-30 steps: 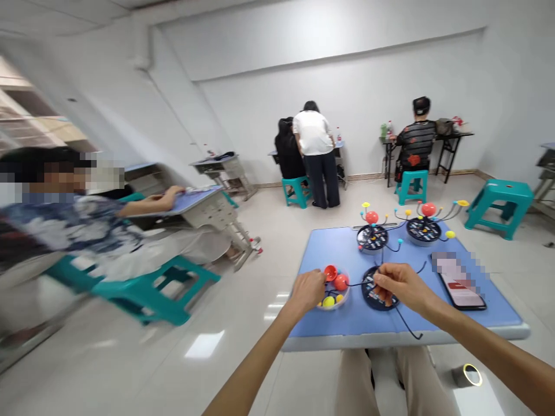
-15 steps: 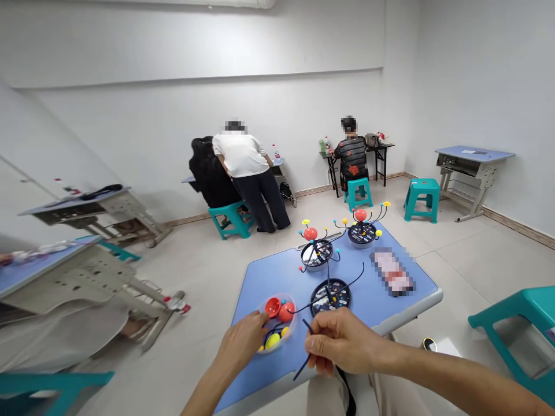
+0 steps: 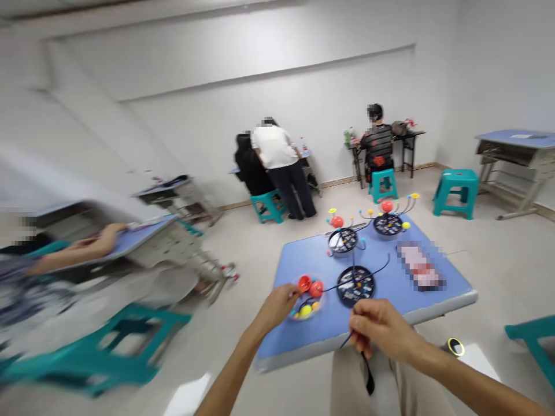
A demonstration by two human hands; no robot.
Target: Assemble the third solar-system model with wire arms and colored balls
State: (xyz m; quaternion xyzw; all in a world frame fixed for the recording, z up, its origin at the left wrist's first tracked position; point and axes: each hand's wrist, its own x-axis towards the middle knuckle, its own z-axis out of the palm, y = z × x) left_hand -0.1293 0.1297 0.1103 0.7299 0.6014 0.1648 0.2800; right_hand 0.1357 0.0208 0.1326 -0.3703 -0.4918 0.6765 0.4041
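Note:
My right hand [image 3: 379,326] pinches a thin dark curved rod [image 3: 346,340] over the near edge of the blue desk [image 3: 299,341]. My left hand [image 3: 277,309] is at the left rim of a clear plastic tub [image 3: 321,311], fingertips together; whether they grip anything is too blurred to tell. Inside the tub are a red half-shell [image 3: 304,282], a red ball [image 3: 316,289], a yellow piece [image 3: 306,311] and dark rods. Just beyond my right hand lies a round black base [image 3: 356,292] with long dark rods rising from its centre.
Two planet models, one at left [image 3: 342,240] and one at right [image 3: 388,224], stand at the desk's far side. A pixelated phone-like object [image 3: 420,266] lies to the right. Teal stools, one at right [image 3: 456,190], and other desks surround me. Several people are nearby.
The view has swung left, so the desk appears further right. My left hand has drawn back from inside the tub to its rim. My right hand still holds the rod.

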